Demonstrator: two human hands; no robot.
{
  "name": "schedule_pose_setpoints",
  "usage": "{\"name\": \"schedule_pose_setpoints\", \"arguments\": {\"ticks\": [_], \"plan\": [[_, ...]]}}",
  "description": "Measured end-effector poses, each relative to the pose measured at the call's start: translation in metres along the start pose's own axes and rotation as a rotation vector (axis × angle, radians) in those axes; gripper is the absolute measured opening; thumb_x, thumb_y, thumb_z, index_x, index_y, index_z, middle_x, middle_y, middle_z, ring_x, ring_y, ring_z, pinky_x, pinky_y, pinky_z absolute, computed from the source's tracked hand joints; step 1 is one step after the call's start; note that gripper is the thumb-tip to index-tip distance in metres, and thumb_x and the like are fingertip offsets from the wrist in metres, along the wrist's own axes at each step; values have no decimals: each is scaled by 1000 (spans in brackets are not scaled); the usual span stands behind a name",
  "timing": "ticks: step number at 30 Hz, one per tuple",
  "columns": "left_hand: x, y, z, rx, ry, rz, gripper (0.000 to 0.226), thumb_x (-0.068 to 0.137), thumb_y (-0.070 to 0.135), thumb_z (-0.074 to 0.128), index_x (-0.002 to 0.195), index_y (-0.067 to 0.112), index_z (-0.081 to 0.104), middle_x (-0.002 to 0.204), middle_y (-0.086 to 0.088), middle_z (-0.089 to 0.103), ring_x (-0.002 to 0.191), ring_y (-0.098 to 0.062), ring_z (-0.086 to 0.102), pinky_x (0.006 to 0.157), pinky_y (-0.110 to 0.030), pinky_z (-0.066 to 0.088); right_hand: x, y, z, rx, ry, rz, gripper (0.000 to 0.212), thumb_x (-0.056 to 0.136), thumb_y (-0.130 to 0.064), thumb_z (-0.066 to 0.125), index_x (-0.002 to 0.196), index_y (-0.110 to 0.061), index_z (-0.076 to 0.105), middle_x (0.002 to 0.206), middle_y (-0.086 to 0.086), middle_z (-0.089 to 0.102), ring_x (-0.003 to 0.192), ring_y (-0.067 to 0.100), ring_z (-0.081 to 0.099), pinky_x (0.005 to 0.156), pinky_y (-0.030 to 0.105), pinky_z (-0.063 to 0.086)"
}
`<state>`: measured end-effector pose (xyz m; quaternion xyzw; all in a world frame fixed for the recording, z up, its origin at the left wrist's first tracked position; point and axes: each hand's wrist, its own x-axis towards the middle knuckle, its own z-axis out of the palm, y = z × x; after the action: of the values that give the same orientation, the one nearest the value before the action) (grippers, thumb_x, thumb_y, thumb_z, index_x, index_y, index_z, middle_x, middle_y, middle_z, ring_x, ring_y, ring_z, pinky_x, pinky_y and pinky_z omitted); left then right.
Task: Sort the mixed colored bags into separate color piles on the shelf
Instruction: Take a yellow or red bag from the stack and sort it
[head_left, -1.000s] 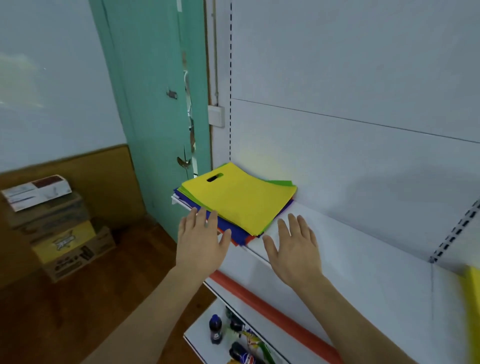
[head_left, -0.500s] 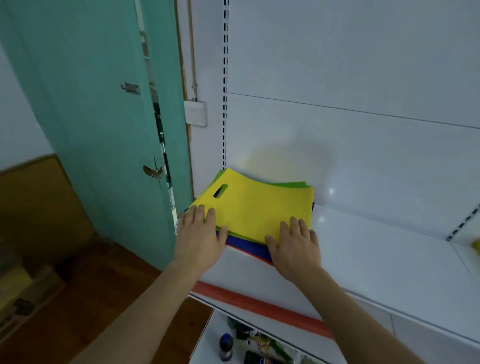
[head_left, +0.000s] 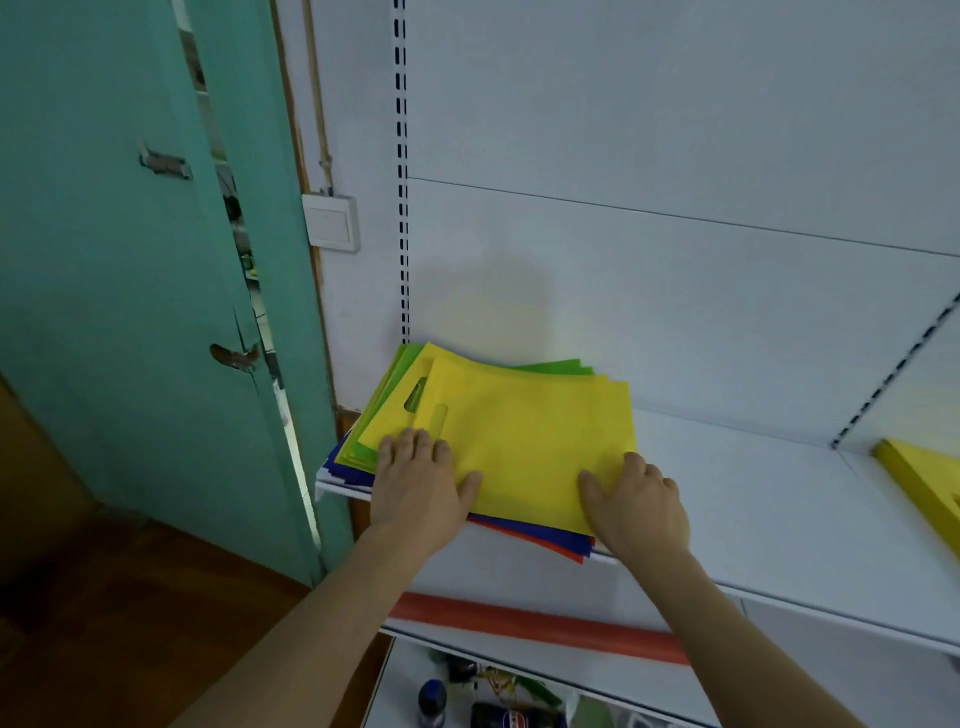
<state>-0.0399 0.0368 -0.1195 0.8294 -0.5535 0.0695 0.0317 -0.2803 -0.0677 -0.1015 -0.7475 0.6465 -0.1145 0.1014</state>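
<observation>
A person's left hand (head_left: 415, 483) and right hand (head_left: 636, 499) are lying flat, fingers relaxed, on the top yellow bag (head_left: 519, 436); pulling carelessly could be dragging green bags (head_left: 374, 415) off the shelf (head_left: 779, 499).

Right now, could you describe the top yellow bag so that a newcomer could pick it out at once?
Find the white shelf beside the teal door; a mixed stack lies at its left end. The top yellow bag is the uppermost sheet, with both hands on its near edge. Unlike the green bags, blue bags and red bag peeking out beneath, it shows fully.
</observation>
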Motion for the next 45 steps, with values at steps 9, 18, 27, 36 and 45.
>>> {"name": "schedule_pose_setpoints", "arguments": {"ticks": [9,18,27,36,45], "plan": [[17,-4,-14,-110,38,-52,91,97,78,31,161,13,29,167,-22,27,156,-39,20,126,-53,24,44,6,-6,412,134,101,21,103,-28,52,92,-10,53,89,13,65,74,27,56,68,41,49],[24,-9,-10,48,29,-122,102,93,84,18,158,6,38,159,-21,43,153,-39,25,127,-54,18,47,0,11,498,193,202,25,110,-26,35,101,-5,44,91,21,63,81,40,59,72,48,50],[37,-20,-18,-29,89,48,67,101,69,24,126,18,62,115,-2,72,113,-26,59,103,-48,44,49,-4,0,356,172,193,29,97,-12,52,125,-11,51,101,12,63,89,35,58,73,43,51],[49,-32,-15,-39,107,55,55,102,62,32,115,21,66,109,-1,69,103,-24,59,87,-43,46,32,-6,-14,344,343,89,8,101,-19,58,96,-13,55,94,11,59,77,29,50,65,38,36],[64,-34,-21,-71,137,50,53,102,63,33,116,20,60,97,-2,71,94,-27,62,79,-43,39,10,-7,-37,538,535,39,7,103,-31,59,99,-26,55,75,-5,60,73,21,56,62,38,34]]}}
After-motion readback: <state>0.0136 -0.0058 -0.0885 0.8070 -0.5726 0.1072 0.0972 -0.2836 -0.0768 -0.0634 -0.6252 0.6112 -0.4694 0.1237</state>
